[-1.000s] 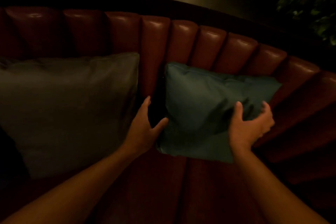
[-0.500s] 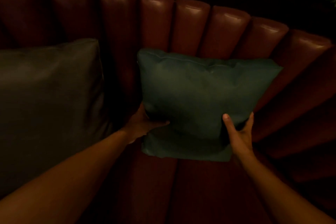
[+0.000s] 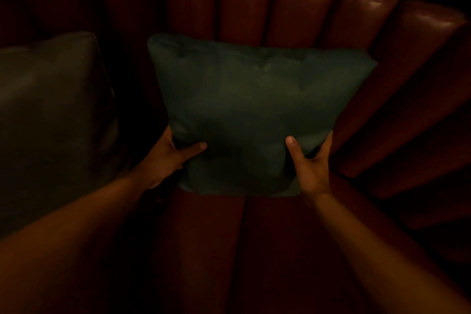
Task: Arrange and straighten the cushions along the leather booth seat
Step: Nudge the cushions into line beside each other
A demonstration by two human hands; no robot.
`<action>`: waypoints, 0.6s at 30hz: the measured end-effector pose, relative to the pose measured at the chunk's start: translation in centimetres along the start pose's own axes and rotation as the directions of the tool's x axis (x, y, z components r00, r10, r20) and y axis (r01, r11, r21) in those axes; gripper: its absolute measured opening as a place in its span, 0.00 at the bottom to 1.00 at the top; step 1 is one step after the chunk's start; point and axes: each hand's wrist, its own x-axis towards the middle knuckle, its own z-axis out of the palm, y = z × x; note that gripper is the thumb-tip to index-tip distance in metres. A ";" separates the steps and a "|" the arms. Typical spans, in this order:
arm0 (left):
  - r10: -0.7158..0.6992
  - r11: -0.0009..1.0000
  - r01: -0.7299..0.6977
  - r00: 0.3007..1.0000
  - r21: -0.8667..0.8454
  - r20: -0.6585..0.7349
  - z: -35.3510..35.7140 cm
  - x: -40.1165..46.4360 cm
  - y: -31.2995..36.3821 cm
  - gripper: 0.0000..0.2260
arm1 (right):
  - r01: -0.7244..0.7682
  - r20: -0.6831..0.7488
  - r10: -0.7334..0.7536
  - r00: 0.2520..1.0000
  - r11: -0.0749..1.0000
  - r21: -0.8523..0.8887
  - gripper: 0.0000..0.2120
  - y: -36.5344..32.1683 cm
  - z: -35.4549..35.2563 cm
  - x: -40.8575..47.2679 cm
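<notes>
Two hands held a teal cushion upright against a red leather booth back.

The left hand (image 3: 170, 158) and right hand (image 3: 309, 163) each pinched a lower corner of the teal cushion (image 3: 252, 109), thumbs on its front, fingers hidden behind. It stood on the booth seat (image 3: 239, 250), leaning on the channelled backrest (image 3: 300, 7), a gap apart from a larger grey-green cushion (image 3: 51, 115) to the left. The straightening step looked under way; the next move likely called for squaring it and letting go. The fabric looked soft and plump, the leather glossy and ribbed.
</notes>
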 end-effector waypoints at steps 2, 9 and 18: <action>-0.008 0.999 0.007 1.000 -0.031 -0.015 0.5 0.4 -0.2 0.32 | 0.007 0.000 -0.007 1.000 1.000 -0.024 0.44 0.0 -0.1 0.3; -0.006 1.000 0.006 1.000 -0.018 -0.005 1.5 0.7 0.1 0.35 | -0.022 -0.094 0.020 0.995 0.999 -0.027 0.43 -0.2 -1.4 -0.1; 0.102 0.991 -0.111 0.989 0.081 0.108 10.2 2.1 0.2 0.42 | -0.009 -0.177 -0.007 0.984 0.996 -0.089 0.41 -0.2 -10.5 0.2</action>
